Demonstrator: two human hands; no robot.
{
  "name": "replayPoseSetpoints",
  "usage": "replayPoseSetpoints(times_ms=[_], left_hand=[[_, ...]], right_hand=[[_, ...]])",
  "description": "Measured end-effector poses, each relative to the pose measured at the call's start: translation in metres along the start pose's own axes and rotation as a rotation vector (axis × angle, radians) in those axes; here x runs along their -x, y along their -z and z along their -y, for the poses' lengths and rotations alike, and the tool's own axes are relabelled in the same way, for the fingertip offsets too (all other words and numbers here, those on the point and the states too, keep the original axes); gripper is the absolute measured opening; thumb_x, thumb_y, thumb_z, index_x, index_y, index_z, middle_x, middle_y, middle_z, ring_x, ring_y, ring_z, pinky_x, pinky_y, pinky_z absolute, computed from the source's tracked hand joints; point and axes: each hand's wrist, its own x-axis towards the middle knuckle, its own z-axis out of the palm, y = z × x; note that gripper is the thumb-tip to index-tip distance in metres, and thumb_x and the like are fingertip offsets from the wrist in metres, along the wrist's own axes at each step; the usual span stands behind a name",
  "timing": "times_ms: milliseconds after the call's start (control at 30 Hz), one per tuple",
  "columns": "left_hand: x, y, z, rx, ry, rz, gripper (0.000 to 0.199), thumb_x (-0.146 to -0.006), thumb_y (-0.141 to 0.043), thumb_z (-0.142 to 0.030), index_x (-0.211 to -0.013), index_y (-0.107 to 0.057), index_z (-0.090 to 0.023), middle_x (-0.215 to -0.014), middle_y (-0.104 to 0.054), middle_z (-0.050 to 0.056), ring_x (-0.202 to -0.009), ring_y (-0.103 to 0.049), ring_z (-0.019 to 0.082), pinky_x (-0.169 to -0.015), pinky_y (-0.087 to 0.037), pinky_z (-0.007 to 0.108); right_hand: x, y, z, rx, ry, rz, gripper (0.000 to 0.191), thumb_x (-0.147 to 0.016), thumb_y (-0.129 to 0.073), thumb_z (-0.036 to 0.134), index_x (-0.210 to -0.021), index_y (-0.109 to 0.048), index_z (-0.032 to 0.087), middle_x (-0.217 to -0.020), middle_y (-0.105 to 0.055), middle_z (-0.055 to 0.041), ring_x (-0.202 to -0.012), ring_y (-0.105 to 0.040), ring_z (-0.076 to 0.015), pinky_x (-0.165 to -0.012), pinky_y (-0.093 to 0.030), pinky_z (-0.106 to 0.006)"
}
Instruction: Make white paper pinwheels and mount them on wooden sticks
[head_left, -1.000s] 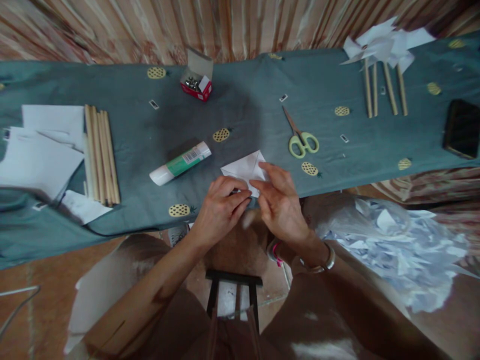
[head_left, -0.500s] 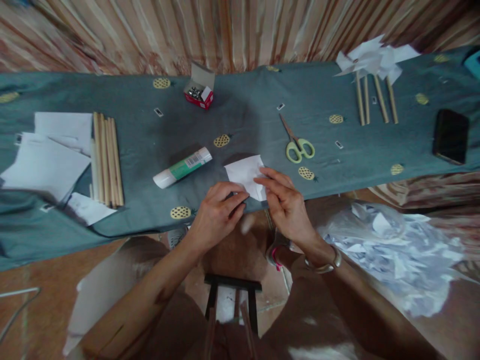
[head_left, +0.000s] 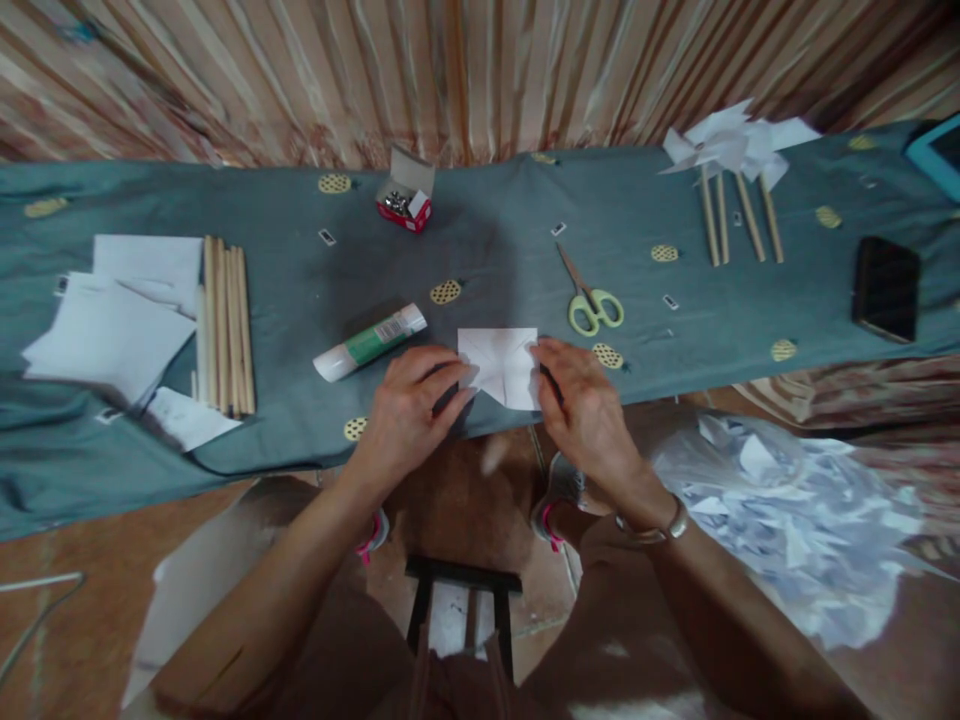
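A small white paper square (head_left: 499, 360) with crease lines lies at the table's front edge, its lower left corner cut or folded. My left hand (head_left: 416, 400) pinches its left edge between thumb and fingers. At the right edge, my right hand (head_left: 589, 405) has its fingertips on the paper, the fingers curled and the thumb beneath. Left of the paper rests a white and green glue stick (head_left: 371, 342). Scissors (head_left: 592, 305) with light green handles lie beyond my right hand, blades pointing away.
Wooden sticks (head_left: 229, 330) and white paper sheets (head_left: 112, 330) lie at the left. A small red box (head_left: 405, 208) of metal pins stands open at the back. Paper pinwheels (head_left: 735, 150) and a black phone (head_left: 887, 288) are at the right. A bag of paper pieces (head_left: 787, 520) sits below.
The paper has been turned so that its top edge lies level. My left hand has shifted left to its left edge, and my right hand has moved to its right edge.
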Motion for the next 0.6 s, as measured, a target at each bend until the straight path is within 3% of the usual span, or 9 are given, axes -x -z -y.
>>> replayPoseSetpoints(times_ms=[133,267,333,433,500,600], left_hand=[[0.002,-0.002,-0.004,-0.005,0.009,0.062,0.025,-0.084,-0.067,-0.024,-0.109,-0.067,-0.018,-0.108,-0.068,0.010,-0.102,-0.062,0.026,-0.088,-0.052,0.046],[-0.002,0.003,0.007,-0.061,0.006,0.030,0.021,-0.087,-0.058,-0.013,-0.104,-0.068,-0.020,-0.105,-0.069,0.007,-0.100,-0.063,0.023,-0.087,-0.052,0.042],[-0.004,0.006,0.011,-0.080,0.006,-0.018,0.023,-0.088,-0.055,-0.010,-0.102,-0.069,-0.021,-0.104,-0.069,0.006,-0.102,-0.062,0.022,-0.090,-0.051,0.041],[-0.005,0.010,0.007,-0.049,-0.008,-0.051,0.021,-0.089,-0.055,-0.012,-0.105,-0.067,-0.019,-0.105,-0.068,0.008,-0.102,-0.061,0.022,-0.090,-0.051,0.040],[-0.003,0.009,-0.002,-0.005,-0.056,0.003,0.021,-0.087,-0.061,-0.016,-0.107,-0.066,-0.018,-0.107,-0.067,0.009,-0.101,-0.061,0.023,-0.088,-0.051,0.041],[0.001,0.004,-0.013,0.002,-0.123,0.098,0.022,-0.086,-0.065,-0.019,-0.108,-0.066,-0.016,-0.110,-0.066,0.011,-0.104,-0.059,0.025,-0.088,-0.049,0.043]], right_hand=[[0.000,0.003,0.005,-0.011,-0.002,-0.003,0.033,-0.094,-0.045,0.019,-0.121,-0.061,0.011,-0.114,-0.070,-0.0154,-0.109,-0.062,-0.0274,-0.095,-0.051,-0.047],[-0.002,0.009,0.005,-0.065,-0.098,-0.004,0.014,-0.091,-0.052,0.023,-0.092,-0.066,0.020,-0.084,-0.071,-0.0052,-0.080,-0.066,-0.0216,-0.075,-0.054,-0.037],[-0.002,0.011,0.005,-0.086,-0.124,0.005,0.014,-0.091,-0.055,0.027,-0.081,-0.063,0.021,-0.078,-0.070,-0.0033,-0.074,-0.065,-0.0200,-0.072,-0.053,-0.035],[-0.003,0.013,0.005,-0.125,-0.086,-0.012,0.013,-0.091,-0.057,0.031,-0.084,-0.063,0.022,-0.089,-0.072,-0.0056,-0.084,-0.067,-0.0220,-0.079,-0.054,-0.038],[-0.003,0.012,0.006,-0.141,-0.016,0.002,0.014,-0.093,-0.053,0.026,-0.099,-0.065,0.021,-0.105,-0.072,-0.0085,-0.102,-0.065,-0.0244,-0.091,-0.053,-0.043],[-0.002,0.008,0.007,-0.140,0.072,0.068,0.031,-0.092,-0.047,0.018,-0.119,-0.060,0.019,-0.125,-0.065,-0.0120,-0.121,-0.058,-0.0260,-0.103,-0.047,-0.050]])
